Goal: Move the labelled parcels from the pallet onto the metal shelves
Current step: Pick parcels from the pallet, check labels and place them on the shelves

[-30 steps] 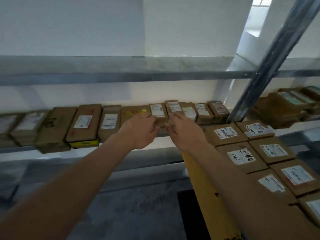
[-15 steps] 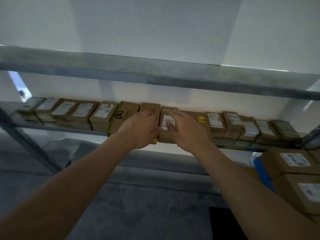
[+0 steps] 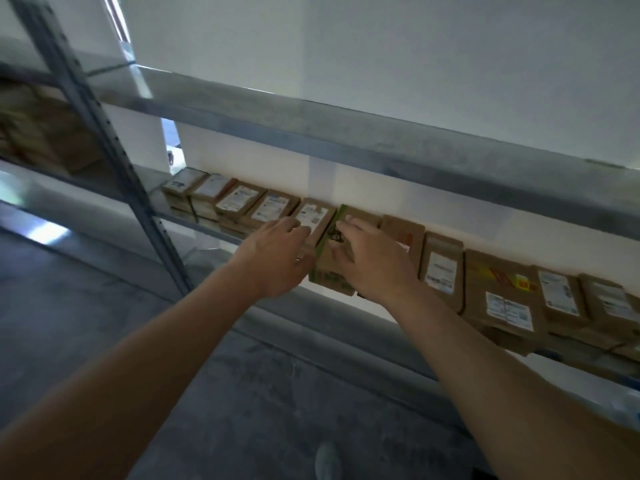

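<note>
A row of brown labelled parcels (image 3: 440,271) lies along the metal shelf (image 3: 207,232), some stacked two high. Both my arms reach to the row's middle. My left hand (image 3: 277,258) lies with straight fingers on a parcel with a white label (image 3: 313,216). My right hand (image 3: 370,265) presses flat, fingers spread, on the neighbouring parcel with a green edge (image 3: 327,252), which juts slightly over the shelf's front edge. The pallet is out of view.
An upper shelf beam (image 3: 346,136) runs overhead, close above the parcels. A perforated grey upright (image 3: 104,133) stands at the left, with more boxes (image 3: 45,136) behind it. Grey floor below; a shoe tip (image 3: 325,459) shows at the bottom.
The view has swung left along the shelf and the pallet parcels have left the frame. Both hands have slid left along the row, from the small labelled parcels to the green-edged one.
</note>
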`<state>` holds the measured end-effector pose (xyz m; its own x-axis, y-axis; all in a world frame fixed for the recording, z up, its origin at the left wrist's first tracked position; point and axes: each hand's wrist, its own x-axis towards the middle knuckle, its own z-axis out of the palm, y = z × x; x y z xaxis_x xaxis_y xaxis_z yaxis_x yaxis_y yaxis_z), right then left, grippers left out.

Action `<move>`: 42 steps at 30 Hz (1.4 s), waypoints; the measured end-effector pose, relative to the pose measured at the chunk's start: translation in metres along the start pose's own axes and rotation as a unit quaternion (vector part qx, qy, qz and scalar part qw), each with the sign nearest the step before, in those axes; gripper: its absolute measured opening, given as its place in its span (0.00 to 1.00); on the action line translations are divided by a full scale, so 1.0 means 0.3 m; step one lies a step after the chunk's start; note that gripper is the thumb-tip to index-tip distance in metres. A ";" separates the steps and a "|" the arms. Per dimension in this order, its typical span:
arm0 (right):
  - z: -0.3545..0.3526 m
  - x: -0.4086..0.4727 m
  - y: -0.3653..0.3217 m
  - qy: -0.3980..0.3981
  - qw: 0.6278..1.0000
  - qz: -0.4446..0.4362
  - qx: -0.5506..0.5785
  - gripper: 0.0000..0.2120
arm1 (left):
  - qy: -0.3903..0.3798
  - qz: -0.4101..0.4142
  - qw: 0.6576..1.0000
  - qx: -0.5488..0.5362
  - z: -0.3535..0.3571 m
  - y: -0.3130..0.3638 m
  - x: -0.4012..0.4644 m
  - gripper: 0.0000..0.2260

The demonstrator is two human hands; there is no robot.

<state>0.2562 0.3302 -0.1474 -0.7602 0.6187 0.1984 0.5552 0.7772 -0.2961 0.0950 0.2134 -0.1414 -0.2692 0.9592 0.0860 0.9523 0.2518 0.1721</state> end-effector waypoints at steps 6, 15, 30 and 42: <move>0.103 0.236 -0.090 -0.026 0.997 -0.066 0.009 0.25 | 0.031 -0.059 0.998 -0.001 -0.023 -0.190 0.040 0.23; 0.244 0.576 -0.174 -0.071 0.988 -0.134 0.024 0.26 | 0.050 -0.136 0.989 0.030 -0.021 -0.442 0.127 0.25; 0.467 0.885 -0.524 -0.101 0.984 -0.143 0.020 0.24 | 0.030 -0.172 0.985 -0.004 -0.039 -0.945 0.168 0.25; 0.692 1.037 -0.889 -0.106 0.993 -0.033 0.037 0.23 | -0.018 -0.076 0.996 -0.043 -0.051 -1.496 0.197 0.22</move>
<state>-0.1983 0.2914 -0.2005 -0.8521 0.5230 0.0207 0.4820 0.7994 -0.3586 -0.3503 0.1551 -0.1986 -0.4019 0.9155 0.0187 0.8853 0.3832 0.2634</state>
